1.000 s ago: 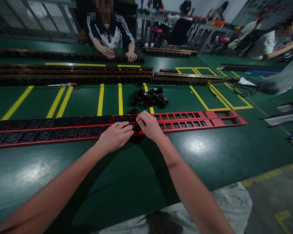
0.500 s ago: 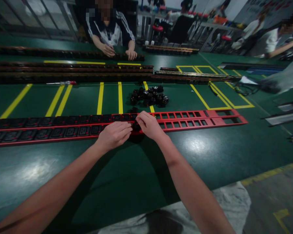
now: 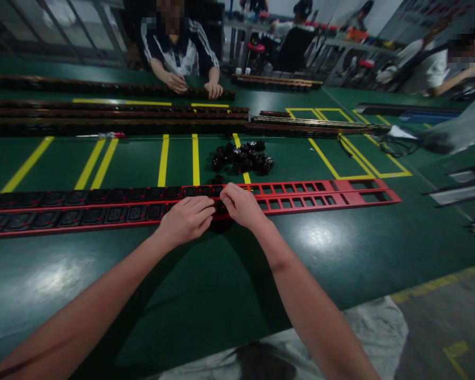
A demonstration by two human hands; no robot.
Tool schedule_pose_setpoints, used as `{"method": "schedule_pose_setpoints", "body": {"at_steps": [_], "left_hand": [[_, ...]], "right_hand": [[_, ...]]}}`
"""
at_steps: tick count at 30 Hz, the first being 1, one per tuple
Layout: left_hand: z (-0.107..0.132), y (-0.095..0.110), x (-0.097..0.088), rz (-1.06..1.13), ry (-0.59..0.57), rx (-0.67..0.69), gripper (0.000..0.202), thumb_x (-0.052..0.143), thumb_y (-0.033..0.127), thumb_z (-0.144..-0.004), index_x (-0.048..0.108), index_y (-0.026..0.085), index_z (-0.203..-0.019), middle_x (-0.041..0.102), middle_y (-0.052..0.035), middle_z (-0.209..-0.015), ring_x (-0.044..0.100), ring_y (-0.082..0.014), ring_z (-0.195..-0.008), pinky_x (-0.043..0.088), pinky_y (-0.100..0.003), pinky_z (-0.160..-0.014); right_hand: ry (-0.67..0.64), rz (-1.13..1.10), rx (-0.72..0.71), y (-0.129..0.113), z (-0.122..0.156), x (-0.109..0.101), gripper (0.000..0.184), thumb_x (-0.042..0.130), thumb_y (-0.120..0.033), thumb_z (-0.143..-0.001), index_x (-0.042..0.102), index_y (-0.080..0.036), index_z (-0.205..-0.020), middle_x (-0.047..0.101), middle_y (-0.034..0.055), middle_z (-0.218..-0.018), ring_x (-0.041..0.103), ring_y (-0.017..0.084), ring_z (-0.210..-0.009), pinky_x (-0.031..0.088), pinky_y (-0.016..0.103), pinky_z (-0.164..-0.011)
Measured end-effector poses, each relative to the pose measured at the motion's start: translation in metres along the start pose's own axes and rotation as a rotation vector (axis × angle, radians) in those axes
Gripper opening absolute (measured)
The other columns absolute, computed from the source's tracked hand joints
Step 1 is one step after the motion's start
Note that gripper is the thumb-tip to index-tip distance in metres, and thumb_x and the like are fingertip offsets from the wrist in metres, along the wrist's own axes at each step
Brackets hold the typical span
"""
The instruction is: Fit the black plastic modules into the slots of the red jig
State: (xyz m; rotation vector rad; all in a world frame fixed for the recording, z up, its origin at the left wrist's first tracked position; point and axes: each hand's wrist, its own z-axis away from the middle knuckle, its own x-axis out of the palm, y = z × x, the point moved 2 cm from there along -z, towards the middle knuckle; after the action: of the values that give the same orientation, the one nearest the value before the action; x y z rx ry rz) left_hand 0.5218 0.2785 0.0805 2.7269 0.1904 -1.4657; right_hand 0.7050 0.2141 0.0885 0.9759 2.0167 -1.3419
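A long red panel (image 3: 344, 186) with two rows of rectangular openings lies across the green table in front of me. Black sockets (image 3: 116, 214) fill its left part, while the openings at the right end are bare. My left hand (image 3: 188, 217) rests over the near row, its fingers pressed together at a small black socket (image 3: 219, 207). From the other side my right hand (image 3: 239, 202) pinches at the same black part, which the fingers mostly cover. Just beyond the panel lies a pile of loose black sockets (image 3: 243, 157).
Long dark rails (image 3: 142, 124) stretch across the table behind the pile, with a red-handled screwdriver (image 3: 116, 135) by them. Yellow tape lines (image 3: 195, 158) mark the tabletop. A co-worker (image 3: 182, 58) sits opposite, hands on a rail. Clear plastic (image 3: 459, 129) and cables lie right.
My right hand's fingertips have dipped slightly toward the panel at the black socket, uncovering a little of the far row. My left hand has stayed nearly in place.
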Motion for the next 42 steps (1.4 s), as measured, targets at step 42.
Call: {"method": "schedule_pose_setpoints", "body": {"at_steps": [42], "left_hand": [[0.004,-0.002,0.000,0.100,-0.043,-0.042,0.037,0.053,0.018,-0.091,0.067,0.019,-0.126,0.071,-0.0121,-0.126,0.066,-0.0270,-0.119,0.056,-0.043,-0.097]], "right_hand": [[-0.251,0.463,0.323,-0.014,-0.019,0.000,0.040,0.037,-0.042,-0.107,0.069,-0.020,-0.097,0.077,0.0095,-0.097,0.071,0.024,-0.084,0.037,0.031,-0.064]]}}
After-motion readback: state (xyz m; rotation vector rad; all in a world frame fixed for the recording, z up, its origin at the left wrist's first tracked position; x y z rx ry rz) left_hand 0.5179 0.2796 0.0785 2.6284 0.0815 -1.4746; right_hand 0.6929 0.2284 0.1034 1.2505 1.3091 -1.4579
